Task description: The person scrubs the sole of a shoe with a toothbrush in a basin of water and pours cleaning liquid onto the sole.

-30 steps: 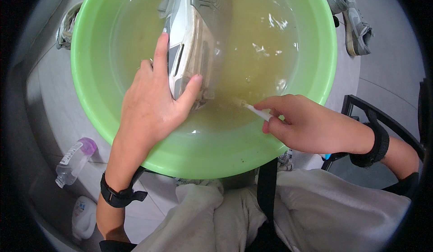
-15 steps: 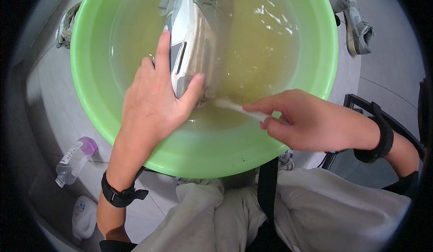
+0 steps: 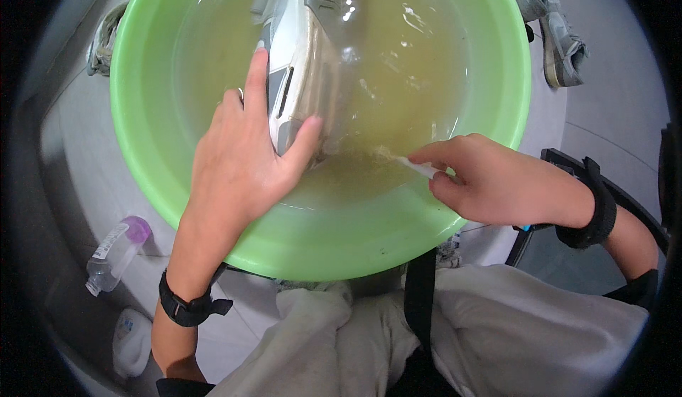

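Observation:
A grey-and-white sneaker (image 3: pixel 291 77) lies on its side in the murky yellowish water of a green basin (image 3: pixel 341 248), its sole turned right and partly underwater. My left hand (image 3: pixel 238 159) holds it down by the near end, with fingers along its left side and the thumb on the sole's edge. To the right, my right hand (image 3: pixel 483 180) pinches a slim white brush (image 3: pixel 419 168) by its handle. The brush's tip points left into the water, apart from the shoe, and its bristles are blurred there.
A clear bottle (image 3: pixel 110 258) with a purple base lies on the tiled floor at left, near a white jug (image 3: pixel 132 344). More sneakers stand beyond the basin, one at left (image 3: pixel 106 38) and others at right (image 3: pixel 565 45). A black-framed object (image 3: pixel 540 248) sits near my right forearm.
My right hand has drawn the brush right, away from the sneaker's near end. My left hand and the sneaker have barely moved.

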{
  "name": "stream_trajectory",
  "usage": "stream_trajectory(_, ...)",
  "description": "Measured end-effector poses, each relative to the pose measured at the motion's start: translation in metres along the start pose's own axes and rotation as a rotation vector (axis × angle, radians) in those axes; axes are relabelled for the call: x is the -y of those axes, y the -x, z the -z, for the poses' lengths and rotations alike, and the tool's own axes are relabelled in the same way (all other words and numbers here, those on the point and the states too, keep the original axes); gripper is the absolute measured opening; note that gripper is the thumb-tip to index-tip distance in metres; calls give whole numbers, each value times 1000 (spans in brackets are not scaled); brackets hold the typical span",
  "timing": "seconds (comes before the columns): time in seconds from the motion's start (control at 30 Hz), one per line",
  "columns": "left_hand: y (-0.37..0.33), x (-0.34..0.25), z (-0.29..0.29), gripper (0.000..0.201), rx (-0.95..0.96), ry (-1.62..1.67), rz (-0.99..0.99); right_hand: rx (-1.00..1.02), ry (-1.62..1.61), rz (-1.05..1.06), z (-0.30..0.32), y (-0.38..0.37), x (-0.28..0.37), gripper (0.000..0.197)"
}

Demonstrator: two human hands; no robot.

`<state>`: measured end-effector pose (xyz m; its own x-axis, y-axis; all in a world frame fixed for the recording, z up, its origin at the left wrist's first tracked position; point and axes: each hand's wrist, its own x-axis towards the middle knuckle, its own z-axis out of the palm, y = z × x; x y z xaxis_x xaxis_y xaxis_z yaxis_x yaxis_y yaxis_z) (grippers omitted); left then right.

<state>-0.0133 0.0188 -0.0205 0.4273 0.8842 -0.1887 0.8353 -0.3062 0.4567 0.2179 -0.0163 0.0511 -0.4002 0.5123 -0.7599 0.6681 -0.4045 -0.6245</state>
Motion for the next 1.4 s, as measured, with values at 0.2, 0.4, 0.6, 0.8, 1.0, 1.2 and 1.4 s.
stream_trajectory(0.2,-2,-2,3,73,85,44,54,29,-151,-24,-4,3,9,40)
stream_trajectory(0.4,-2,-2,12,74,113,195,108,143,-171,-122,15,13,9,44)
stream_trajectory(0.6,1,3,19,66,214,804,279,107,-318,61,15,32,-5,45)
stream_trajectory(0.8,6,-4,30,60,203,938,266,108,-461,127,11,35,-14,41)
stream_trajectory(1.0,24,-6,34,57,252,1119,385,132,-630,169,12,43,-12,41)
stream_trajectory(1.2,49,-25,54,59,77,1297,629,-32,-868,175,-4,36,6,43)
stream_trajectory(1.4,48,-21,53,60,174,1353,569,-99,-884,215,-4,14,4,32)
